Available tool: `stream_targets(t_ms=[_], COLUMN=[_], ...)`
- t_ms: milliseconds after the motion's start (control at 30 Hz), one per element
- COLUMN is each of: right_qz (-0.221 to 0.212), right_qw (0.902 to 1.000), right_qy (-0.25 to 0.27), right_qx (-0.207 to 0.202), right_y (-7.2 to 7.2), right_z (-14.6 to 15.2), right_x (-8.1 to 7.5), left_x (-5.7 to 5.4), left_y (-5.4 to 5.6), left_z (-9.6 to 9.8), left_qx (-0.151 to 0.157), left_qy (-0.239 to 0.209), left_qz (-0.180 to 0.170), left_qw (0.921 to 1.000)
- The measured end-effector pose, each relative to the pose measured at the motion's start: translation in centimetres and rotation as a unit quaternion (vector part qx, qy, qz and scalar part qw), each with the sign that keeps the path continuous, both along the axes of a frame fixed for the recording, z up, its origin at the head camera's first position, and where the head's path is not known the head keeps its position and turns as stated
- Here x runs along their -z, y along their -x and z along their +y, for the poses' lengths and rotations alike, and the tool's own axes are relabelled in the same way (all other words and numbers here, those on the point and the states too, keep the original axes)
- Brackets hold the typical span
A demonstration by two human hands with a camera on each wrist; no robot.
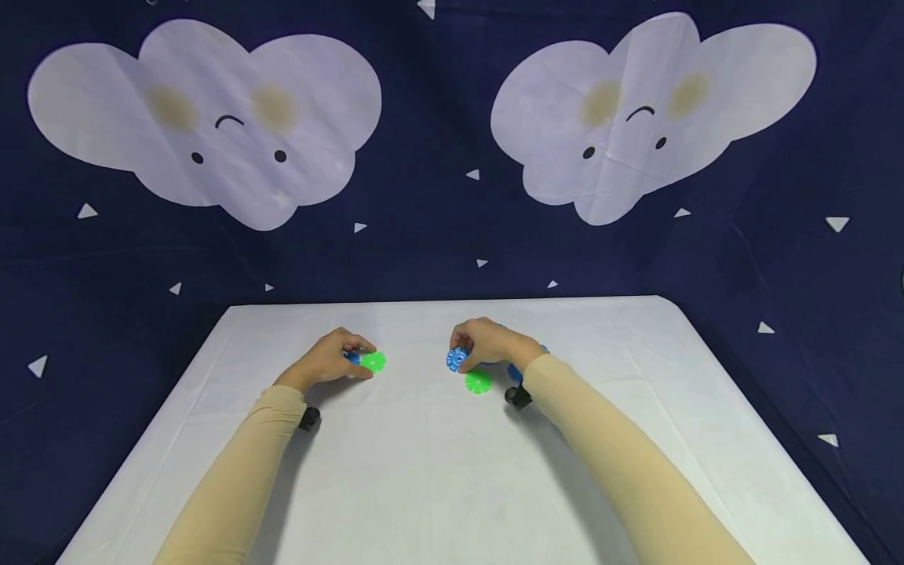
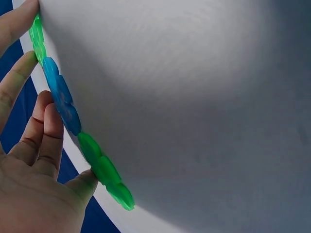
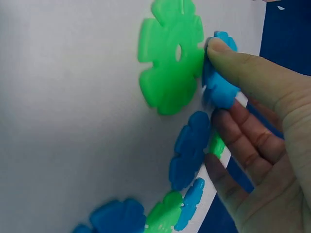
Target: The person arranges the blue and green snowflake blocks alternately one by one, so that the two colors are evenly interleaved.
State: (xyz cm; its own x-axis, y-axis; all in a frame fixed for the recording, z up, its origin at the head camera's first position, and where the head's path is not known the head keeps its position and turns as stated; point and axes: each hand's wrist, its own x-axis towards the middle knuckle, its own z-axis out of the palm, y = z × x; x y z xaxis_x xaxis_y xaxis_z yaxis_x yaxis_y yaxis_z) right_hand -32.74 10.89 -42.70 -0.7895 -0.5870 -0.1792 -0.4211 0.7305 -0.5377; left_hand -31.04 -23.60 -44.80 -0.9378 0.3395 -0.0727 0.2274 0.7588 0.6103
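Three toothed, flower-shaped plastic discs lie in a row by my left hand (image 1: 328,359): a green disc (image 1: 373,362), a blue disc (image 2: 61,95) and another green disc (image 2: 106,171). My left thumb and index finger pinch the green disc at the row's right end. The other fingers spread along the row, the little finger at the last green disc. My right hand (image 1: 487,341) pinches a blue notched disc (image 1: 457,359) between thumb and fingers. Right beside it, a loose green disc (image 1: 478,381) lies flat on the table.
Several more blue and green discs lie under and behind my right wrist, among them a blue disc (image 3: 190,150) and a green disc (image 3: 164,212). The white table (image 1: 424,471) ends at a dark blue cloth (image 1: 431,196) with clouds. Each wrist carries a small black camera (image 1: 519,396).
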Motion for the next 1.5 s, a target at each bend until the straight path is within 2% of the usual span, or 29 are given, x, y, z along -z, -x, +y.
stream_targets(t_ms=[300, 667, 1033, 1500], right_qz=[0.008, -0.016, -0.009, -0.005], right_qw=[0.9991, 0.9998, 0.9999, 0.9994], right_qy=[0.037, 0.008, -0.011, 0.035], right_qx=[-0.017, 0.010, -0.009, -0.006], right_y=[-0.2, -0.6, -0.6, -0.2], right_z=[-0.2, -0.2, -0.1, -1.1], right_x=[0.5, -0.1, -0.1, 0.8], left_x=[0.2, 0.4, 0.3, 0.2], left_y=[0.0, 0.1, -0.3, -0.2], left_z=[-0.2, -0.2, 0.0, 0.0], left_qx=[-0.003, -0.013, -0.016, -0.012], left_qy=[-0.001, -0.001, -0.010, -0.010], left_qz=[0.001, -0.003, -0.002, -0.001], left_qw=[1.0000, 0.9999, 0.9998, 0.9999])
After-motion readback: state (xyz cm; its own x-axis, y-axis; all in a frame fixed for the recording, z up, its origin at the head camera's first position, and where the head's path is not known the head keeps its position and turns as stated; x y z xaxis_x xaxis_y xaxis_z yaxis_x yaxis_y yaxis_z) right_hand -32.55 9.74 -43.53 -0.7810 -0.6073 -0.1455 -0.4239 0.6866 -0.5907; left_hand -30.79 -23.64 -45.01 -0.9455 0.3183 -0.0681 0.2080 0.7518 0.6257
